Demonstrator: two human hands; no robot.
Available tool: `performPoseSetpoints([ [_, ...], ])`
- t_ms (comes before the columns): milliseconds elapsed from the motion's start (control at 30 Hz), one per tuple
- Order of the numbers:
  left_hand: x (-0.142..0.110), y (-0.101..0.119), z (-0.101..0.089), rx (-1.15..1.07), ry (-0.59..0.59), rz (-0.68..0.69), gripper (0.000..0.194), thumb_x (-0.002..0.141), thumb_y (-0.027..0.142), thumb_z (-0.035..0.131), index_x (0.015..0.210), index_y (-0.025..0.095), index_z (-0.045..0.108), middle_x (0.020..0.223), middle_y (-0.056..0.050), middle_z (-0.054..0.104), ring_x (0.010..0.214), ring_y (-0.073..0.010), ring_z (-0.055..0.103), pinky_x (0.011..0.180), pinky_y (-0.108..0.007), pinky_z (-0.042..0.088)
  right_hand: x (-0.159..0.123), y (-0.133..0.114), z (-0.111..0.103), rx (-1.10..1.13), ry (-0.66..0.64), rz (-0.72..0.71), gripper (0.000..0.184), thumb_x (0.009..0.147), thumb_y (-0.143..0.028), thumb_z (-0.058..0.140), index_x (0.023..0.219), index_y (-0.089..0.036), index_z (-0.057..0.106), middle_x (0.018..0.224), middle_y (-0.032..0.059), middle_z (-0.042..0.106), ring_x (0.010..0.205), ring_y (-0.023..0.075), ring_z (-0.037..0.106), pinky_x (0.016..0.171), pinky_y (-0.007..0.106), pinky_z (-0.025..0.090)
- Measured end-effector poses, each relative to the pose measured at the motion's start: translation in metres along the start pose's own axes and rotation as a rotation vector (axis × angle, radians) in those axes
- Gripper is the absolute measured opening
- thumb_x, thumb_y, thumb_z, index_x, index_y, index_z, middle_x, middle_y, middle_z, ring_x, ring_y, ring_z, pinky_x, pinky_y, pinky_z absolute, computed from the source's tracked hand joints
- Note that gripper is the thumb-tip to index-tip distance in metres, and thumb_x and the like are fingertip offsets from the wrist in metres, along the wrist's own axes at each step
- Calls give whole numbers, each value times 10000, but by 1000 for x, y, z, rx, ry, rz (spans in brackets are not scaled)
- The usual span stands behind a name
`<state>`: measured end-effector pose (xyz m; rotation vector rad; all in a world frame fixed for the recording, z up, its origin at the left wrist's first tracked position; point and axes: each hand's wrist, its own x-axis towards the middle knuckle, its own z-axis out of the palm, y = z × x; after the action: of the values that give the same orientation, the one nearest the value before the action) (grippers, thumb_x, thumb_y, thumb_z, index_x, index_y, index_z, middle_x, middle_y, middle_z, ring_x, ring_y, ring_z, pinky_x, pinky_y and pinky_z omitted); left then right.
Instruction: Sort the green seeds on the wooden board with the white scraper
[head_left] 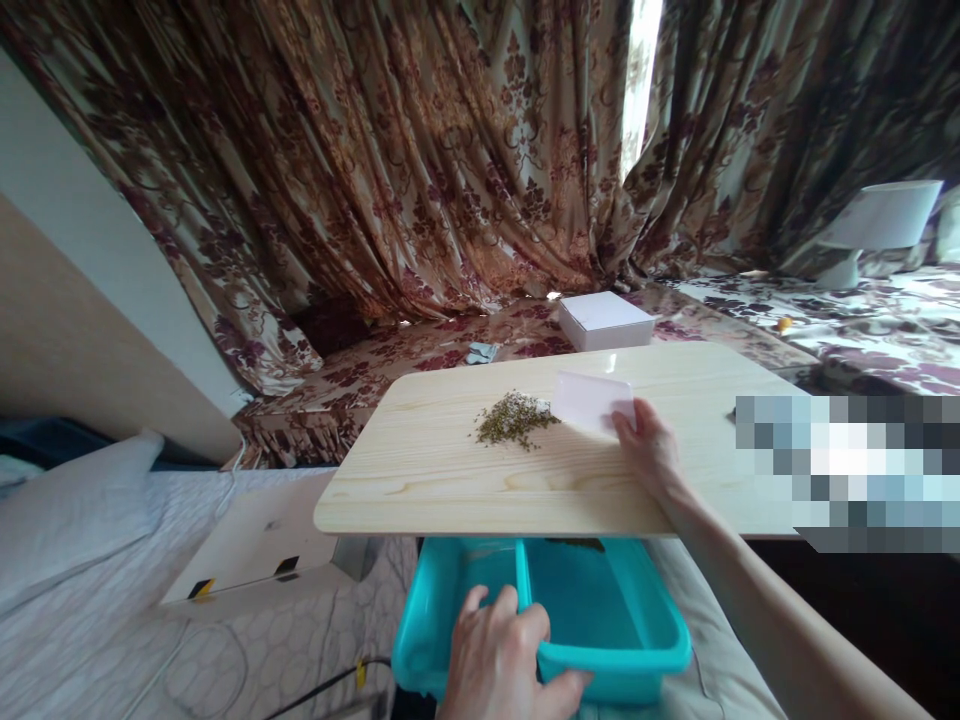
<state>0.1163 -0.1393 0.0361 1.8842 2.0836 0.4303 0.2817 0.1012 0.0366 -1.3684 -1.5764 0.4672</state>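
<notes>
In the head view, the right hand (646, 440) pinches a pale plastic sheet (592, 400) above the bench (405, 495), its left end just beside a loose pile of small green grains (516, 420). The left hand (499, 650) curls over the near rim of a two-part turquoise bin (615, 658) by the divider, gripping it, below the bench's near edge. A white box (607, 318) sits behind the bench.

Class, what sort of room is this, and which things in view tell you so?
Probably a bedroom: a pillow lies on a quilted bed cover, long patterned curtains hang behind, and a white-shaded lamp stands at the right.
</notes>
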Motion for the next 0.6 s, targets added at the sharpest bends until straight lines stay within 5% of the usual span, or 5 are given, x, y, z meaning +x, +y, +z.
performPoseSetpoints([
  [300, 0, 2, -3, -5, -34, -17, 152, 654, 368, 688, 706, 233, 640, 780, -6, 589, 867, -223, 593, 1008, -450, 310, -4, 4, 7, 175, -141, -103, 142, 765, -347, 522, 821, -223, 564, 705, 25, 648, 659, 180, 567, 600, 287, 452],
  [600, -2, 0, -1, -4, -20, -21, 160, 653, 379, 690, 706, 236, 640, 783, -9, 598, 858, -222, 593, 1006, -443, 314, -9, 1, 0, 164, -96, -114, 121, 794, -336, 488, 801, -219, 517, 668, -7, 555, 612, 156, 505, 572, 269, 409],
])
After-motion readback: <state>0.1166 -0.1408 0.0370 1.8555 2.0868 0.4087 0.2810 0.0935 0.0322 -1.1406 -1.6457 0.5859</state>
